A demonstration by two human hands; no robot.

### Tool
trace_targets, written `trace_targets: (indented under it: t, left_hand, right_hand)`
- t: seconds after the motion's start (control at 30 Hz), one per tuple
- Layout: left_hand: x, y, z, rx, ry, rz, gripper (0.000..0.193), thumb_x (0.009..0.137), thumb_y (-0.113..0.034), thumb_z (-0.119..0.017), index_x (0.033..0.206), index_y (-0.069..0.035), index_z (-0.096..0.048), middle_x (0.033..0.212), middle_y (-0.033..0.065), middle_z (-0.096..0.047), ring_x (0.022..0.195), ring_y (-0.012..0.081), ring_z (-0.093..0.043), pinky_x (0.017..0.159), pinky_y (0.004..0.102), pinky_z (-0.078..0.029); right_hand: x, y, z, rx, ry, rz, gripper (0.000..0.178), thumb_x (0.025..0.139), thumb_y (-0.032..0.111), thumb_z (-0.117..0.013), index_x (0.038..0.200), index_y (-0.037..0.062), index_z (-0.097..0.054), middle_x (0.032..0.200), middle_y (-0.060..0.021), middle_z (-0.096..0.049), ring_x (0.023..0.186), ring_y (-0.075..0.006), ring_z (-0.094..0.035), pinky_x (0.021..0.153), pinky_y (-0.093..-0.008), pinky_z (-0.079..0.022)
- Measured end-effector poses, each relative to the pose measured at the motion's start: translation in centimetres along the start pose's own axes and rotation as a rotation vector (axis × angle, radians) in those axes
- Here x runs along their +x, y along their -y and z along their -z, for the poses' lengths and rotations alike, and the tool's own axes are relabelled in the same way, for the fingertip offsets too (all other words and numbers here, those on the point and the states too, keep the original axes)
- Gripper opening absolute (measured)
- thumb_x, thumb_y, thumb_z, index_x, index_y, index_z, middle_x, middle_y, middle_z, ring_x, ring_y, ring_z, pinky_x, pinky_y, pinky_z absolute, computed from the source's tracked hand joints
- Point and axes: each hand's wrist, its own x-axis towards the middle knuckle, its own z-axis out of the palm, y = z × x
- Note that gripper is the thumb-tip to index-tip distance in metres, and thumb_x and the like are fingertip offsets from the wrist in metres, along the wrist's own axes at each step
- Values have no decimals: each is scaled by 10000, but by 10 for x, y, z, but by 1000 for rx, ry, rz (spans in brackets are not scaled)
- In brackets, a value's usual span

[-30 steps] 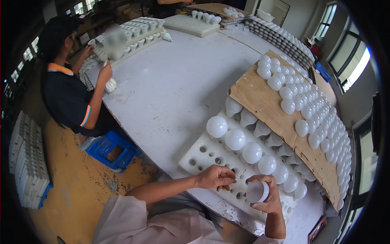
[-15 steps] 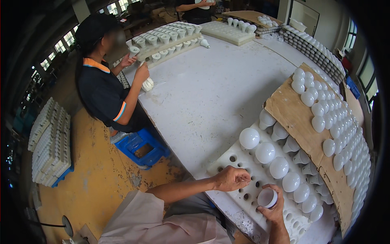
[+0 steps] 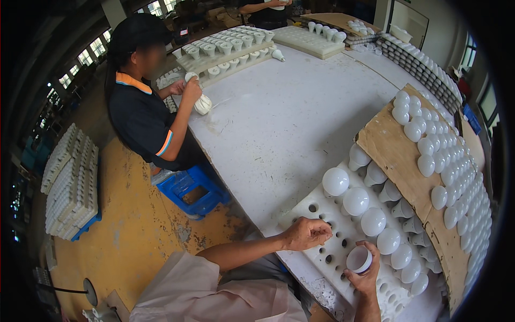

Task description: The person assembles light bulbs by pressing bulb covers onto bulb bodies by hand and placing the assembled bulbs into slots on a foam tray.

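Note:
My right hand [image 3: 367,272] is wrapped round a white bulb housing [image 3: 359,259], its open mouth tilted up toward me. My left hand [image 3: 307,234] hovers over the white foam tray [image 3: 300,208], left of the housing. Its fingers are curled together in a pinch; whatever they hold, if anything, is too small to make out. Rows of dark round holes pit the tray beneath both hands. Along the tray's far right side stands a row of bulbs with glossy white domes [image 3: 373,221] facing up.
A brown board [image 3: 383,126] carrying many white bulbs rests on more bulbs at right. Across the white table [image 3: 268,123], a co-worker [image 3: 142,115] handles a white bulb part and a bundled white cloth beside trays of housings [image 3: 225,47]. A blue stool [image 3: 191,191] stands on the floor.
My view has shifted slightly. Both of my hands keep nearly the same pose over the tray. The co-worker's two hands have come together at the bulb part.

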Motion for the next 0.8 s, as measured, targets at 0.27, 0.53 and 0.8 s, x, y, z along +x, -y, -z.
trace_targets:
  t: [0.27,0.53,0.8]
  left_hand:
    - [0,0,1,-19,-7,48,162,928,-77,-579,1040,40,-588,936,100,-684,802,106,-656,694,229,-530]
    - [0,-1,2,-8,-14,16,156,931,-80,-575,1037,34,-586,928,101,-685,801,115,-668,672,229,-529]
    - [0,0,2,-5,-15,19,151,934,-88,-572,1032,25,-590,892,83,-683,781,108,-666,645,218,-517]
  right_hand:
    - [1,3,0,-44,4,-19,826,548,159,-832,1268,48,-445,1169,-148,-532,1038,-250,-535,893,-360,-432]
    - [2,6,-2,-15,10,-66,778,538,148,-820,1226,29,-475,1143,-138,-540,1029,-245,-540,891,-349,-431]
    - [3,9,-3,-2,15,-82,776,524,124,-807,1221,30,-478,1138,-135,-540,1019,-233,-538,888,-347,-431]
